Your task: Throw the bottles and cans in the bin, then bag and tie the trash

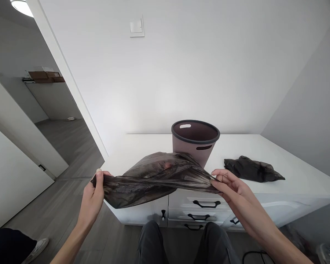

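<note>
A thin, dark, see-through plastic bag (151, 179) is stretched sideways between my two hands, above the front edge of a white cabinet. My left hand (95, 192) grips its left end, thumb pressed on top. At the right end, the fingers of my right hand (231, 185) pinch the gathered plastic. Behind the bag stands an upright mauve bin (194, 148) with a dark rim and handle holes; the bag hides part of its lower side. A second dark plastic bag (253, 169) lies crumpled on the cabinet top, right of the bin.
The white cabinet (143, 141) stands against the wall and has black handles on its front. A light switch (136, 27) is on the wall. At the left is a doorway, and another person's shoe (37, 250) shows at the lower left. A black cable (254, 252) lies at the lower right.
</note>
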The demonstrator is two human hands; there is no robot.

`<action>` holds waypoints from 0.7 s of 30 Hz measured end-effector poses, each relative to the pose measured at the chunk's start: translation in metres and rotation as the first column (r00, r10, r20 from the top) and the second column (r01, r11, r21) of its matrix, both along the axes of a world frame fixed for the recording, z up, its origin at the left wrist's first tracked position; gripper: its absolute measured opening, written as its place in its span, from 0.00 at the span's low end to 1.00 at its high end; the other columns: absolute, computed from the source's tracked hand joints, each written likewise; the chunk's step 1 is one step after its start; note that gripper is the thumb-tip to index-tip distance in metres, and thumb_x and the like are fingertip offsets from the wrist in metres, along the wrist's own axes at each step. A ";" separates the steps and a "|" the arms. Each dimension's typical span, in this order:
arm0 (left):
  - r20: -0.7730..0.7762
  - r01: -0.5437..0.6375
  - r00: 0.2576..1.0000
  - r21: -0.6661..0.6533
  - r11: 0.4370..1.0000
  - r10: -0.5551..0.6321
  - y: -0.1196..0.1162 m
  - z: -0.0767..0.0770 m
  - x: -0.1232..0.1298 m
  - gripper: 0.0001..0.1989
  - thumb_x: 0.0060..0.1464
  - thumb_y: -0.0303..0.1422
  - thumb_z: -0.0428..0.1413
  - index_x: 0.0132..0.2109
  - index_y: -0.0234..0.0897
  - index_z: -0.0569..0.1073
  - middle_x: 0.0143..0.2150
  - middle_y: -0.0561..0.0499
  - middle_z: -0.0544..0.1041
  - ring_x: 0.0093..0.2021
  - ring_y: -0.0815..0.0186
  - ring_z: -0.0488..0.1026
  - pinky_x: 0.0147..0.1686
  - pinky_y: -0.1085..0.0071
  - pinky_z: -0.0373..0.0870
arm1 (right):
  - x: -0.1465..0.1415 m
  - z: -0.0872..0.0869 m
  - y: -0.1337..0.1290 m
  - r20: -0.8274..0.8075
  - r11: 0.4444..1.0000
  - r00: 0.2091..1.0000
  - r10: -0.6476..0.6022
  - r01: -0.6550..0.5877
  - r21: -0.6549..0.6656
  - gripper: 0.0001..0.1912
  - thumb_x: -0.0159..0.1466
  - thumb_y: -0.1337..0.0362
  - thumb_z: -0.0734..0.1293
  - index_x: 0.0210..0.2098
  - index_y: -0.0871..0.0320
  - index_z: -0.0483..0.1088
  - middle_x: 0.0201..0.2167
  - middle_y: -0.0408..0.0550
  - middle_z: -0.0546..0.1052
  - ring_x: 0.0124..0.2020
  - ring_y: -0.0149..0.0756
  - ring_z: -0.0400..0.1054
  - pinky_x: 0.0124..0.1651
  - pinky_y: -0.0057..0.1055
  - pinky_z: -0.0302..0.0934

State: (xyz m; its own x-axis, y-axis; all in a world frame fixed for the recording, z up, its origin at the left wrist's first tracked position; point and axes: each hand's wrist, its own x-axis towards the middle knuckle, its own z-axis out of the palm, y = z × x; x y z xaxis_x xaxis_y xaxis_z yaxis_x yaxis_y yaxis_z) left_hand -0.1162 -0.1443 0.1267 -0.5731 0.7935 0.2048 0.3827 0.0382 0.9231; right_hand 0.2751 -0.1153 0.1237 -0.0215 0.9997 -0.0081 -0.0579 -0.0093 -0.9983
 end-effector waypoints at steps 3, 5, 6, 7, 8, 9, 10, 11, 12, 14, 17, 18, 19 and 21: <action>-0.079 -0.056 0.995 -0.025 0.998 0.053 -0.004 -0.005 -0.004 0.31 0.56 0.66 0.50 0.36 0.44 0.77 0.31 0.49 0.74 0.35 0.54 0.69 0.30 0.66 0.66 | -0.002 -0.003 -0.007 0.026 0.999 0.999 0.037 -0.037 -0.008 0.17 0.58 0.47 0.75 0.41 0.47 0.75 0.31 0.43 0.65 0.38 0.41 0.63 0.43 0.35 0.64; 0.009 -0.055 0.998 -0.010 0.998 0.056 -0.004 -0.007 -0.006 0.30 0.54 0.66 0.53 0.36 0.43 0.76 0.30 0.51 0.71 0.34 0.57 0.68 0.29 0.67 0.65 | -0.005 -0.005 -0.009 0.035 0.996 0.995 0.090 -0.090 -0.005 0.16 0.59 0.47 0.74 0.41 0.46 0.75 0.31 0.42 0.65 0.37 0.40 0.63 0.41 0.34 0.64; 0.092 -0.054 0.994 0.004 0.999 0.053 -0.003 -0.008 -0.008 0.29 0.52 0.65 0.56 0.35 0.42 0.75 0.30 0.51 0.70 0.33 0.58 0.67 0.28 0.67 0.65 | -0.007 -0.006 -0.009 0.027 0.992 0.992 0.126 -0.126 -0.008 0.15 0.60 0.47 0.74 0.41 0.46 0.75 0.31 0.42 0.65 0.37 0.40 0.64 0.42 0.34 0.64; 0.191 -0.054 0.980 0.017 0.998 0.050 -0.001 -0.009 -0.009 0.29 0.50 0.65 0.58 0.35 0.42 0.74 0.30 0.52 0.70 0.33 0.59 0.67 0.27 0.68 0.65 | -0.009 -0.008 -0.009 0.013 0.986 0.985 0.169 -0.169 -0.012 0.15 0.61 0.46 0.73 0.41 0.46 0.74 0.31 0.42 0.66 0.37 0.40 0.65 0.44 0.35 0.65; 0.296 -0.064 0.954 0.031 0.997 0.052 0.000 -0.009 -0.010 0.28 0.49 0.63 0.60 0.35 0.42 0.74 0.31 0.52 0.70 0.32 0.60 0.67 0.26 0.69 0.65 | -0.011 -0.011 -0.008 -0.001 0.977 0.977 0.211 -0.211 -0.018 0.15 0.62 0.46 0.72 0.42 0.46 0.74 0.31 0.42 0.66 0.38 0.40 0.66 0.46 0.36 0.65; 0.394 -0.085 0.917 0.044 0.995 0.061 0.002 -0.009 -0.011 0.26 0.50 0.61 0.62 0.35 0.41 0.74 0.31 0.52 0.71 0.31 0.61 0.68 0.24 0.70 0.65 | -0.013 -0.014 -0.007 -0.009 0.969 0.970 0.244 -0.244 -0.029 0.15 0.63 0.46 0.72 0.43 0.46 0.74 0.32 0.42 0.68 0.39 0.40 0.67 0.48 0.37 0.65; 0.478 -0.110 0.876 0.053 0.993 0.071 0.005 -0.008 -0.012 0.23 0.51 0.57 0.63 0.35 0.41 0.74 0.31 0.53 0.71 0.30 0.63 0.68 0.23 0.71 0.65 | -0.016 -0.018 -0.004 -0.010 0.963 0.964 0.266 -0.266 -0.046 0.15 0.63 0.45 0.72 0.44 0.45 0.74 0.34 0.42 0.70 0.41 0.41 0.68 0.49 0.37 0.65; 0.548 -0.129 0.833 0.060 0.990 0.076 0.007 -0.007 -0.012 0.19 0.54 0.53 0.63 0.35 0.41 0.74 0.31 0.53 0.71 0.29 0.64 0.68 0.22 0.72 0.65 | -0.019 -0.022 -0.001 -0.013 0.958 0.960 0.278 -0.279 -0.067 0.17 0.62 0.45 0.72 0.45 0.45 0.74 0.36 0.43 0.72 0.43 0.41 0.68 0.50 0.37 0.64; 0.609 -0.144 0.790 0.065 0.987 0.075 0.009 -0.005 -0.011 0.15 0.58 0.48 0.61 0.34 0.41 0.73 0.30 0.53 0.71 0.28 0.65 0.68 0.21 0.73 0.66 | -0.023 -0.026 0.004 -0.032 0.954 0.957 0.288 -0.290 -0.082 0.18 0.62 0.44 0.73 0.47 0.45 0.74 0.39 0.44 0.75 0.45 0.42 0.69 0.51 0.37 0.64; 0.714 -0.165 0.697 0.073 0.984 0.064 0.013 0.001 -0.009 0.10 0.62 0.38 0.57 0.32 0.41 0.72 0.28 0.54 0.70 0.26 0.68 0.67 0.20 0.75 0.66 | -0.031 -0.033 0.015 -0.134 0.941 0.938 0.319 -0.330 -0.071 0.23 0.62 0.40 0.71 0.49 0.45 0.75 0.45 0.47 0.78 0.51 0.45 0.70 0.54 0.39 0.64; 0.798 -0.161 0.603 0.090 0.983 0.026 0.020 0.009 -0.005 0.10 0.62 0.29 0.54 0.30 0.40 0.71 0.26 0.55 0.69 0.24 0.69 0.67 0.21 0.76 0.69 | -0.048 -0.042 0.037 -0.321 0.919 0.869 0.377 -0.393 0.017 0.30 0.63 0.33 0.65 0.51 0.47 0.78 0.54 0.49 0.79 0.59 0.48 0.69 0.59 0.42 0.63; 0.791 -0.156 0.612 0.099 0.983 0.017 0.022 0.010 -0.005 0.10 0.61 0.28 0.54 0.30 0.41 0.71 0.26 0.54 0.69 0.23 0.69 0.67 0.22 0.75 0.70 | -0.054 -0.045 0.045 -0.351 0.919 0.856 0.379 -0.393 0.035 0.32 0.64 0.32 0.63 0.52 0.46 0.78 0.55 0.49 0.78 0.61 0.49 0.68 0.60 0.43 0.63; 0.764 -0.146 0.645 0.114 0.983 0.007 0.025 0.010 -0.004 0.09 0.60 0.29 0.55 0.30 0.41 0.70 0.26 0.54 0.70 0.24 0.68 0.69 0.23 0.73 0.72 | -0.060 -0.047 0.052 -0.365 0.923 0.854 0.370 -0.382 0.042 0.33 0.64 0.31 0.62 0.54 0.45 0.78 0.57 0.47 0.78 0.62 0.48 0.67 0.62 0.43 0.62; 0.643 -0.131 0.766 0.155 0.979 0.000 0.029 0.010 -0.004 0.09 0.58 0.31 0.57 0.29 0.42 0.70 0.26 0.53 0.72 0.26 0.64 0.72 0.25 0.70 0.75 | -0.071 -0.054 0.064 -0.355 0.937 0.871 0.340 -0.345 0.050 0.33 0.64 0.31 0.62 0.56 0.44 0.76 0.58 0.44 0.77 0.65 0.48 0.64 0.64 0.44 0.61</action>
State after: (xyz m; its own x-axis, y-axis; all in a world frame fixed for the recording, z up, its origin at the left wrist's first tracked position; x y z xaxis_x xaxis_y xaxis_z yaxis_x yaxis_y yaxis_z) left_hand -0.1202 -0.1148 0.1368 -0.6715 0.7353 -0.0923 -0.2935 -0.1495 0.9442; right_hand 0.2042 -0.0510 0.0702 -0.3669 0.9289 0.0503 -0.3964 -0.1072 -0.9118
